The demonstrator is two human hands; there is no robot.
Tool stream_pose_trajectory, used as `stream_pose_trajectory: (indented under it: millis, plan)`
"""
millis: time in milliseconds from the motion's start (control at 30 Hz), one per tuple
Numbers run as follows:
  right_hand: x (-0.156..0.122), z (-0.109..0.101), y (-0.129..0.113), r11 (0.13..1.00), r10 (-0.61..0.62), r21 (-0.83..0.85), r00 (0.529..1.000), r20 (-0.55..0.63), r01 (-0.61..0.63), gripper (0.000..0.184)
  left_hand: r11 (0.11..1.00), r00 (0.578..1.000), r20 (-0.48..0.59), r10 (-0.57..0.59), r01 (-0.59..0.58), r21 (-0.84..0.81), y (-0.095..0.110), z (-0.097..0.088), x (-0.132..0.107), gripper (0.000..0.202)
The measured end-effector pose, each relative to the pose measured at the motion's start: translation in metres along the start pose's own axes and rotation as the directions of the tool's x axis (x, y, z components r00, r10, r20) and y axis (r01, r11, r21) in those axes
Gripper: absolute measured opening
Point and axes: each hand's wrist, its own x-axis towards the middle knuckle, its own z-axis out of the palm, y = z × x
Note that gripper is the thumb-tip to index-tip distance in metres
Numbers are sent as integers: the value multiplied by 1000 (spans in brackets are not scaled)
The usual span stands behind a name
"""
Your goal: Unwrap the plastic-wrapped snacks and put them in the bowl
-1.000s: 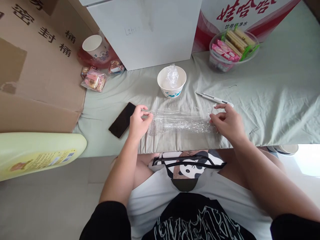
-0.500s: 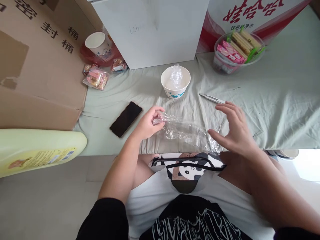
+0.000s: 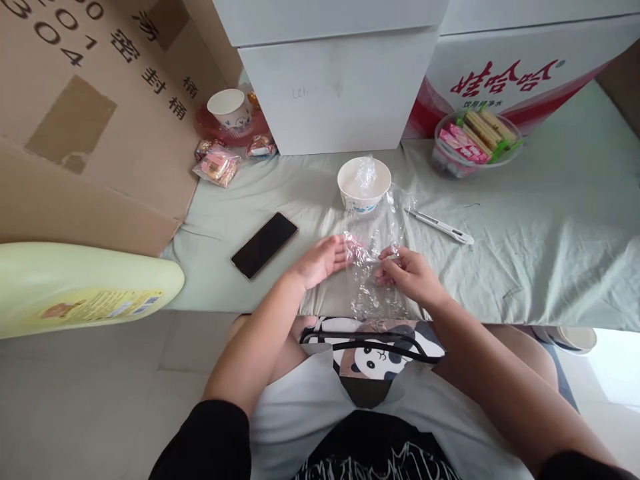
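Observation:
A clear, crinkled plastic bag (image 3: pixel 370 283) stretches between my hands, from the bowl down to the front edge of the cloth. My left hand (image 3: pixel 324 262) lies against its left side, fingers straight and their tips seen through the film. On the other side, my right hand (image 3: pixel 410 275) is closed with bent fingers on the plastic. Just beyond stands a white paper bowl (image 3: pixel 350 193) with a blue print, holding a crumpled piece of clear plastic (image 3: pixel 367 173). A utility knife (image 3: pixel 443 227) rests on the cloth right of the bag.
A black phone (image 3: pixel 265 245) lies left of my hands. Wrapped snacks (image 3: pixel 219 165) and a paper cup (image 3: pixel 229 110) sit by a cardboard box (image 3: pixel 100 200). White boxes (image 3: pixel 340 100) stand behind. A clear tub (image 3: pixel 443 160) holds more snacks. A yellow bottle (image 3: pixel 90 267) is at left.
The bag has turned from lying sideways to running lengthwise toward the bowl. My right hand has moved left and closed on it, while my left hand's fingers have straightened. The view has shifted slightly.

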Motion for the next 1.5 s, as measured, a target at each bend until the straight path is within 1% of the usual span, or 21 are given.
stream_pose_trajectory:
  millis: [33, 100, 167, 267, 333, 400, 467, 533, 633, 733, 800, 833, 900, 967, 1033, 1100, 1133, 1233, 1300, 1400, 1500]
  plan:
    - [0, 1, 1, 1000, 2, 21, 1000, -14, -1, 31, 996, 997, 40, -61, 59, 62, -5, 6, 2, 65]
    - [1, 2, 0, 999, -17, 39, 1000, -2, 17, 36, 974, 995, 9, -97, 93, 207, -11, 15, 4, 50]
    - [2, 1, 0, 997, -41, 72, 999, 12, 40, 44, 941, 997, -59, -48, 65, 333, -10, 19, 4, 39]
    - [3, -3, 6, 980, -69, 192, 997, 40, 60, 53, 935, 999, -3, 37, -33, 352, -4, 19, 3, 40]
    - [3, -6, 12, 961, -112, 259, 992, 51, 95, 41, 958, 994, 60, 87, -100, 268, -1, 20, 1, 42]
    - [4, -8, 15, 950, -184, 263, 982, 43, 167, 26, 970, 986, 101, 131, -149, 194, 0, 21, 0, 34]
    - [6, -11, 15, 945, -271, 197, 962, 28, 260, 24, 965, 980, 114, 160, -180, 190, 0, 22, 1, 23]
    - [10, -14, 13, 936, -330, 123, 944, -12, 329, 24, 947, 980, 103, 171, -193, 258, -1, 20, 4, 19]
    - [17, -18, 9, 943, -298, 119, 948, -111, 311, 18, 900, 975, 72, 208, -220, 376, -2, 14, 10, 27]
    - [23, -20, 9, 941, -204, 238, 964, -172, 242, 18, 818, 943, 10, 334, -295, 494, -4, 8, 16, 28]
    - [25, -20, 10, 933, -156, 296, 971, -181, 205, 30, 772, 915, -18, 404, -331, 543, -6, 8, 18, 16]
    - [25, -19, 10, 938, -132, 298, 977, -164, 177, 46, 774, 907, -30, 419, -340, 534, -7, 8, 18, 14]
    - [24, -17, 9, 961, -91, 251, 991, -101, 114, 80, 818, 907, -62, 417, -345, 460, -8, 10, 18, 30]
    - [24, -14, 8, 974, -70, 208, 995, -71, 84, 89, 884, 931, -87, 354, -303, 355, -9, 11, 18, 56]
    - [23, -12, 6, 968, -100, 218, 989, -113, 123, 85, 937, 975, -56, 215, -190, 295, -11, 11, 18, 63]
    - [24, -13, 5, 946, -158, 260, 975, -155, 195, 81, 948, 997, -12, 74, -66, 310, -12, 10, 18, 48]
    - [24, -13, 4, 938, -178, 274, 974, -139, 210, 76, 943, 999, -5, 42, -39, 329, -12, 10, 18, 41]
    - [24, -16, 3, 969, -159, 198, 987, 36, 149, 43, 922, 998, -12, 69, -59, 383, -10, 8, 15, 33]
    - [22, -17, 2, 987, -101, 139, 988, 117, 85, 37, 906, 999, -9, 51, -43, 422, -7, 7, 11, 34]
    - [18, -17, 1, 970, -107, 226, 991, 80, 87, 36, 922, 1000, 5, 25, -25, 386, -1, 7, 4, 37]
    - [15, -18, 0, 930, -197, 315, 980, -3, 188, 29, 961, 994, 1, 111, -107, 257, 4, 7, 0, 29]
